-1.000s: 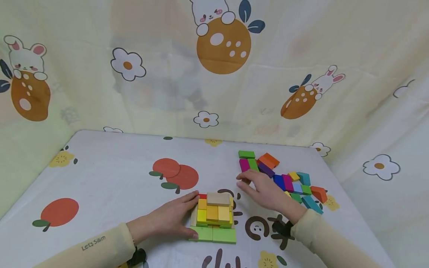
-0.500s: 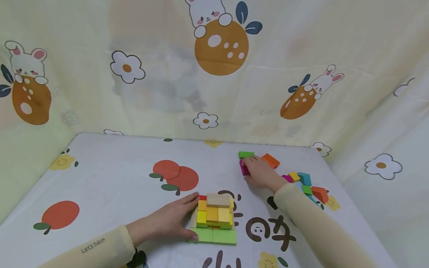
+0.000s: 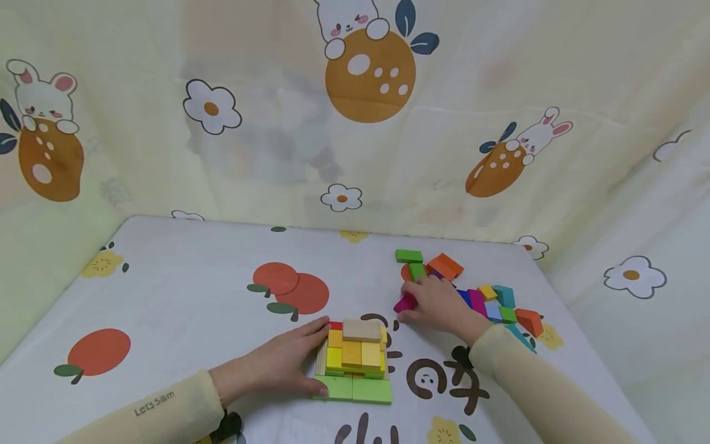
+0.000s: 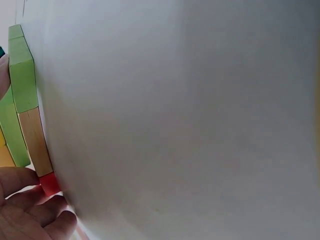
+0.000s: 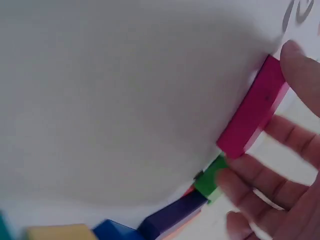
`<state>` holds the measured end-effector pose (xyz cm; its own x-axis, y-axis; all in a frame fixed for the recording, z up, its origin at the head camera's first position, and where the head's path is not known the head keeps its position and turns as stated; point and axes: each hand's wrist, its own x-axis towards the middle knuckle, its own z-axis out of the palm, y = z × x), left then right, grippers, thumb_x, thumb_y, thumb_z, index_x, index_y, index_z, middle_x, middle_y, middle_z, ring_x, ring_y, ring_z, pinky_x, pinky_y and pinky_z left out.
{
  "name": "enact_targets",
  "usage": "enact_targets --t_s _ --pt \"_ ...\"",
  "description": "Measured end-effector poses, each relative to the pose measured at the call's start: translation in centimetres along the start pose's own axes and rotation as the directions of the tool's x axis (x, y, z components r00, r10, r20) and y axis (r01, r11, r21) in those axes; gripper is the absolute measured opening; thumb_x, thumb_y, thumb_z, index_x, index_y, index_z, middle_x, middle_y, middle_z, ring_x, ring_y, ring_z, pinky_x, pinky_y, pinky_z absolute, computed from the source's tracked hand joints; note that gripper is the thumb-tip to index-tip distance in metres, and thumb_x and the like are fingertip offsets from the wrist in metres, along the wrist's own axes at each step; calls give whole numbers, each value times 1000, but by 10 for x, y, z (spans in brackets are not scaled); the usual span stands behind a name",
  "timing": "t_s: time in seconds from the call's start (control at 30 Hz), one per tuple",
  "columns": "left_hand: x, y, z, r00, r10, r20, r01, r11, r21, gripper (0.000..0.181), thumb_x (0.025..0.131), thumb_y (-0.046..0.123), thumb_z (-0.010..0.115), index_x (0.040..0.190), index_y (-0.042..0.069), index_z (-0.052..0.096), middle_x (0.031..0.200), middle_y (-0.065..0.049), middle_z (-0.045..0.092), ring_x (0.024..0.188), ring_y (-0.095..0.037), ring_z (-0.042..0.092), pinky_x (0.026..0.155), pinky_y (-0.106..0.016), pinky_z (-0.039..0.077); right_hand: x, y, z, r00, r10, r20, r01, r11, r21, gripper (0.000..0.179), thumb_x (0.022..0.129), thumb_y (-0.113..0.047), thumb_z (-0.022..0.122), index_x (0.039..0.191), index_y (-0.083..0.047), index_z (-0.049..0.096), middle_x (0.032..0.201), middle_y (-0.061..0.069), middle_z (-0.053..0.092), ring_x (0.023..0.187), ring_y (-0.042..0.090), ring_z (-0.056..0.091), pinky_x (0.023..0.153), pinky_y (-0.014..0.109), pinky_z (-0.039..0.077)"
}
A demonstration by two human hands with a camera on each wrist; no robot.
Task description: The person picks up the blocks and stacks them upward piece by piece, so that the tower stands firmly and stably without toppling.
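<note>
Pinching one magenta block [image 5: 254, 107]: the right hand [image 3: 438, 305], its thumb sitting near one end, its fingertips pressing at the opposite side and the other end. The block is sitting low beside the loose pile [image 3: 492, 311], aslant from where I am standing; whether it is touching the counter [image 3: 188, 296], I am not managing to tell.

Handling, in my judgement: painted wood by its look, so probably light, stiff and hardly fragile; its smooth flat faces may be proving a little slippery. Best hold: thumb and finger facing each other across the long sides, near the middle; the present grip is sitting nearer the ends.

Second entry: one stack [image 3: 355, 354], standing closer to the counter's near edge. A beige block [image 3: 362, 330] is lying on top, yellow pieces [image 3: 335, 358] are showing below, two light green blocks [image 3: 371, 391] are lining the front. The layers are looking merely laid, not joined, so a bump could be shifting them easily.

Third: the left hand [image 3: 283, 361], resting along the stack's left side and clasping no single piece; its thumb is touching one of the light green blocks, its fingers are reaching beside the red block [image 4: 50, 184].

Remainder: a green block [image 3: 417, 271] is lying just by the right hand's fingers, a purple block [image 5: 172, 212] is following, and orange blocks [image 3: 445, 266] are lying beyond.
</note>
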<state>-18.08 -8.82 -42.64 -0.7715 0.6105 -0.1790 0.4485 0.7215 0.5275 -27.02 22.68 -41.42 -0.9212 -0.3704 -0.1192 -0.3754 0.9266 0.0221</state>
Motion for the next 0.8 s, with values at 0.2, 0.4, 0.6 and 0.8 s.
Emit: enact_targets --t_s 0.2,0.4,0.6,0.8 --pt "-2 1 1 1000 6 8 -5 1000 -10 103 75 48 88 156 5 40 167 -11 32 150 -31 39 116 -51 44 -28 -8 5 997 63 49 -63 998 -3 55 81 -56 80 113 -13 68 90 4 65 84 19 59 74 37 55" --pt "-1 0 0 1000 3 8 -3 1000 -14 103 76 48 88 157 5 39 168 -10 31 151 -31 39 117 -50 43 -51 -11 8 988 129 79 -136 986 91 37 85 -32 84 113 -11 72 91 1 69 83 15 62 75 33 59" --pt "-1 1 -2 1000 7 1 -7 1000 -13 103 76 47 88 157 5 39 168 -10 31 151 -32 38 117 -51 43 -67 -5 8 982 167 91 -186 943 277 38 84 -15 84 119 -8 72 94 1 70 81 13 61 70 29 59" --pt "-2 2 -1 1000 5 5 -5 1000 -19 103 76 47 88 157 5 39 168 -11 30 151 -32 38 117 -51 43 -75 5 11 983 165 75 -181 903 390 31 86 -17 82 114 -8 72 87 -3 66 79 11 57 65 24 54"
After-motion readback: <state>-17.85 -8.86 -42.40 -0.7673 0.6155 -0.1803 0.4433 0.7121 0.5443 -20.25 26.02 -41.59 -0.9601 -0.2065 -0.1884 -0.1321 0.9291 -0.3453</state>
